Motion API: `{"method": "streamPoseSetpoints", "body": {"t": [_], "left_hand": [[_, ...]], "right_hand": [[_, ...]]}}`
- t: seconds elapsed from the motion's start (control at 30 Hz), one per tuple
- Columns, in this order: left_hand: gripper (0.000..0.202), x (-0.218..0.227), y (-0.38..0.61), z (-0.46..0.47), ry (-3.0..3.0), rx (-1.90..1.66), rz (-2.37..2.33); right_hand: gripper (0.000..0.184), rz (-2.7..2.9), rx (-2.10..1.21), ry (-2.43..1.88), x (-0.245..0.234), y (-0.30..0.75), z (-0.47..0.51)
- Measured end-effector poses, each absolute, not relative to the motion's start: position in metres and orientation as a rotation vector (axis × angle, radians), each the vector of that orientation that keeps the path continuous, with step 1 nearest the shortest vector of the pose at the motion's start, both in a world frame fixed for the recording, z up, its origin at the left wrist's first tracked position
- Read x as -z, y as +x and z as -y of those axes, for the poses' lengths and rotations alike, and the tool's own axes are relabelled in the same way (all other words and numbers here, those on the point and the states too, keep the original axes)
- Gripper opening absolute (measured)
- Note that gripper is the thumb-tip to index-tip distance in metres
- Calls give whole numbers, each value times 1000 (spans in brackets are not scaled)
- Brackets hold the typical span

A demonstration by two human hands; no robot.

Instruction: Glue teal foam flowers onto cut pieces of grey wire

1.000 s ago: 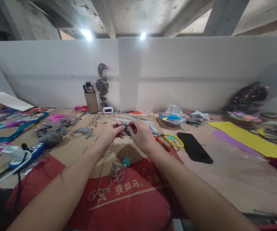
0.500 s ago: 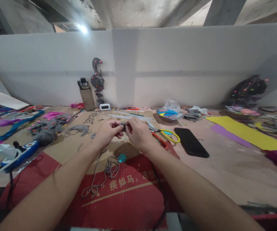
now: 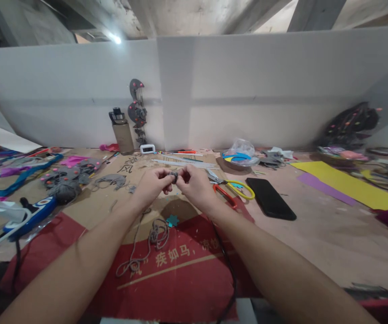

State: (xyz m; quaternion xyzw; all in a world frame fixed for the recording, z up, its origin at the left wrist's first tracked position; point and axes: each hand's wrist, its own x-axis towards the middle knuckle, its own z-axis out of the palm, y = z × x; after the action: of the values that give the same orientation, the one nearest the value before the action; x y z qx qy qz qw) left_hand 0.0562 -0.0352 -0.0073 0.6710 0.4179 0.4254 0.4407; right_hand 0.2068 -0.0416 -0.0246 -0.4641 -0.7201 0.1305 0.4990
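Between my fingertips is a small dark grey piece of yarn work [image 3: 174, 176]; its exact form is too small to make out. My left hand [image 3: 154, 186] pinches it from the left, and my right hand [image 3: 194, 186] pinches it from the right. A loose tangle of grey yarn [image 3: 158, 234] lies below my hands, with a strand running up toward my left hand. Beside the tangle is a teal flower-shaped cutout [image 3: 172, 220]. Scissors with yellow and red handles [image 3: 239, 189] lie just right of my right hand.
Red and brown cardboard [image 3: 180, 274] lies under my arms. A black phone [image 3: 271, 199] is to the right, near yellow sheets [image 3: 345, 182]. At the back stand a bottle [image 3: 123, 135] and a bowl [image 3: 237, 165]. A blue power strip [image 3: 32, 215] and grey yarn pieces [image 3: 67, 191] are left.
The view has shifted very slightly. Both hands stay together on the grey yarn piece, with only a slight movement of the fingers.
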Motion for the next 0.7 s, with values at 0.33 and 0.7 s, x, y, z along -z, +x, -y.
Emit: {"method": "streamPoseSetpoints", "body": {"t": [0.33, 0.7], "left_hand": [[20, 11, 53, 29, 1586, -1090, -953], [15, -2, 59, 46, 1910, -1144, -1182]], "right_hand": [[6, 1700, -345, -1048, 24, 207, 46], [6, 1749, -147, -1076, 25, 207, 47]]}}
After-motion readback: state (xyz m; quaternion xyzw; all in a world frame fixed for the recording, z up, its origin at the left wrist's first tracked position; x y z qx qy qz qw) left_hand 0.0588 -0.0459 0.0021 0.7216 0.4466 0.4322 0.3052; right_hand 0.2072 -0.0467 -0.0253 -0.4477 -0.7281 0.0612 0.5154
